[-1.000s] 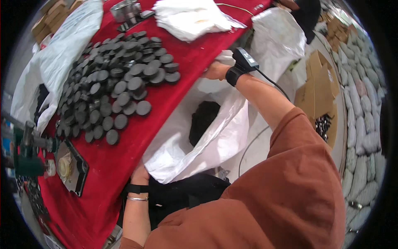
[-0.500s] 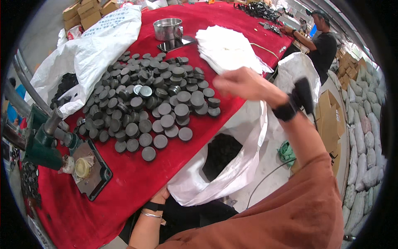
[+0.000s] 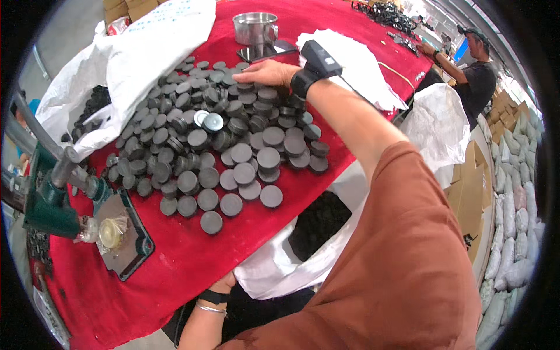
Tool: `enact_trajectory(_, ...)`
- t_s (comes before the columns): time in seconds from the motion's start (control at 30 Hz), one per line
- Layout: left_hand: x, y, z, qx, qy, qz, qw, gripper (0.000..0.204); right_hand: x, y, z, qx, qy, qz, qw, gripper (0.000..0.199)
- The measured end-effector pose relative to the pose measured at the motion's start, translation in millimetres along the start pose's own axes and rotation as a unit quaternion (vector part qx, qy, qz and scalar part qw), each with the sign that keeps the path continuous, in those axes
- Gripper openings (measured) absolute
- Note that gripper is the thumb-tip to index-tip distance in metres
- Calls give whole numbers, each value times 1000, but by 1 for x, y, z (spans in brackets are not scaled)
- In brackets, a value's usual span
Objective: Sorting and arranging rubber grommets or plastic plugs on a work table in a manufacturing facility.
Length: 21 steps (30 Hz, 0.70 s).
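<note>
Dark grey round discs (image 3: pixel 201 137) lie in a broad heap on the red-covered table. Two shinier, pale metal discs (image 3: pixel 213 122) sit in the middle of the heap. My right hand (image 3: pixel 267 74) reaches over the heap's far edge, fingers stretched out to the left, palm down on or just above the discs, with nothing seen in it. At the table's near edge, my left hand (image 3: pixel 223 283) grips the rim of a white sack (image 3: pixel 274 271), its fingers partly hidden. Inside the hanging sack, a dark mass (image 3: pixel 318 224) shows.
A green hand press (image 3: pixel 52 204) with a metal base plate stands at the left. Behind the heap are a metal cup (image 3: pixel 255 29), a phone (image 3: pixel 256 52) and a white cloth-like stack (image 3: pixel 350 64). A large white sack (image 3: pixel 140 64) lies far left. A co-worker (image 3: pixel 475 76) sits far right.
My right hand has swung left and away from me, from above the table's right edge to the heap's far side. My left hand stays at the sack's rim. The view has shifted slightly.
</note>
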<state>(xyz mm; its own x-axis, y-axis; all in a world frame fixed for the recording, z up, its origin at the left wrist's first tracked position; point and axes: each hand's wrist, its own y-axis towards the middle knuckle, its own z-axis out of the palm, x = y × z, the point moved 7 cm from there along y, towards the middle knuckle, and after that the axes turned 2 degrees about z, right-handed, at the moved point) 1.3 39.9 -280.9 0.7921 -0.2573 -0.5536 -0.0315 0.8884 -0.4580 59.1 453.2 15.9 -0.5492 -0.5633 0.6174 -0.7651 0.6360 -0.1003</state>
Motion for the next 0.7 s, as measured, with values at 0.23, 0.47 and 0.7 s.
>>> enact_trajectory(0.23,-4,-1,19,42,-5,-1,999,43,2,-52,9,46,83,-29,995,55)
enact_trajectory(0.47,-3,-5,50,102,-9,-4,995,44,20,-100,17,56,45,-68,995,52)
enact_trajectory(0.7,-5,-8,63,122,-9,3,992,45,27,-133,21,52,42,-75,995,50)
